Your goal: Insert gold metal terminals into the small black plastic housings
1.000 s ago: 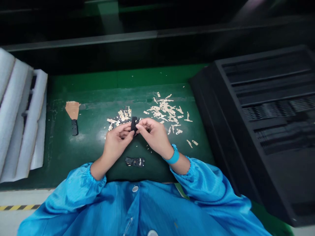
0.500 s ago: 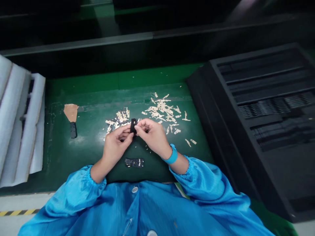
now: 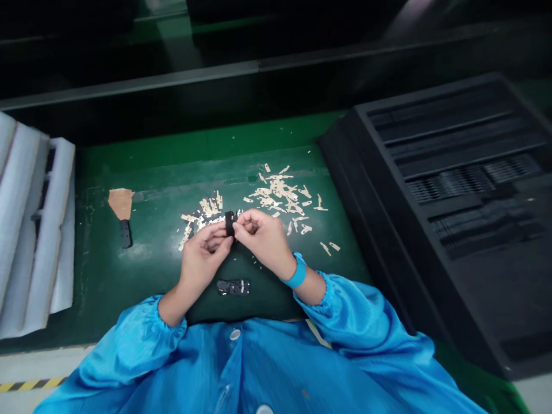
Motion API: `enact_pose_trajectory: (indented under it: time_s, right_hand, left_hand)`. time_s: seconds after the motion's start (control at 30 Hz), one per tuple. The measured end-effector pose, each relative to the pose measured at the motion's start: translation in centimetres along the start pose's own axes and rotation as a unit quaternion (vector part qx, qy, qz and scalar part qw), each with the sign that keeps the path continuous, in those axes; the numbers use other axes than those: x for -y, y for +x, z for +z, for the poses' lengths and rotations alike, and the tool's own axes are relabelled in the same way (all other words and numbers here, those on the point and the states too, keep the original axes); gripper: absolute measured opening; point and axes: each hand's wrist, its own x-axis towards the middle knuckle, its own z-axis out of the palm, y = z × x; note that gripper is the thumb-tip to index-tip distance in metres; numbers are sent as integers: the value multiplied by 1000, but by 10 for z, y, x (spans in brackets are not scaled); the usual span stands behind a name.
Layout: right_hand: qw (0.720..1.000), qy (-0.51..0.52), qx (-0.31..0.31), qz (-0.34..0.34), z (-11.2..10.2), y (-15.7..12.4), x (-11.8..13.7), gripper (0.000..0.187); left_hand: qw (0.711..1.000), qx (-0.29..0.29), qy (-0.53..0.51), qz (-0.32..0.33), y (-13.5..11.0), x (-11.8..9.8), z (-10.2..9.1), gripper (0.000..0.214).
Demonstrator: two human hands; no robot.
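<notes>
Between the fingertips of both hands is a small black plastic part [image 3: 230, 223]. My left hand [image 3: 204, 248] grips it from the left, thumb below and fingers above. On its right side my right hand [image 3: 263, 237] pinches with thumb and index finger; whether a smaller piece is in that pinch is hidden. Just behind the hands lies a cluster of black parts with cream strips [image 3: 209, 205]. A heap of loose cream strips [image 3: 280, 192] spreads farther right. Nearer my body, other black parts [image 3: 233, 287] lie together on the green table mat [image 3: 150, 270].
A tan spatula-shaped piece [image 3: 121, 201] with a black part [image 3: 125, 234] at its end lies at the left. White foam-like dividers [image 3: 43, 230] stand at the left edge. A large black tray [image 3: 379, 190] with slotted rows slopes along the right side.
The view has shifted slightly, so the table's contents appear a little farther left. Both hands keep their hold on the black part, with only slight finger movement.
</notes>
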Motion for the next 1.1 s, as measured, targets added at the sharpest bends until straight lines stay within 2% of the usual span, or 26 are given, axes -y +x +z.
enact_pose_trajectory:
  time_s: [0.13, 0.3, 0.37, 0.43, 0.53, 0.67, 0.93, 1.03, 1.1]
  right_hand:
    - [1000, -13, 12, -23, -1, -2, 2, 9]
    - [998, -50, 21, -37, -2, -4, 1, 9]
    - [994, -87, 17, -67, -2, -6, 0, 9]
    - [981, -146, 0, -129, -3, -8, -2, 10]
    - [946, -228, -22, -229, -3, -11, -5, 12]
    - [916, -281, -29, -284, -3, -12, -7, 16]
    - [888, -339, -28, -309, -8, -11, -10, 19]
    - [892, -337, -50, -296, -11, -9, -9, 21]
    - [910, -298, -66, -280, -13, -6, -7, 22]
  left_hand:
    - [998, 7, -54, -34, 3, 1, -1, 30]
    - [999, -30, -22, -9, 4, 2, 1, 25]
    - [999, -42, -14, -1, 4, 1, 3, 21]
    - [999, -50, -19, 4, 5, 0, 5, 19]
    - [998, -57, -28, 5, 7, -2, 6, 20]
    - [998, -59, -35, -11, 7, -4, 6, 25]
    - [995, -39, -75, -46, 7, -3, 5, 28]
    - [995, -35, -81, -49, 6, -3, 4, 31]
    - [995, -33, -85, -52, 6, -4, 4, 34]
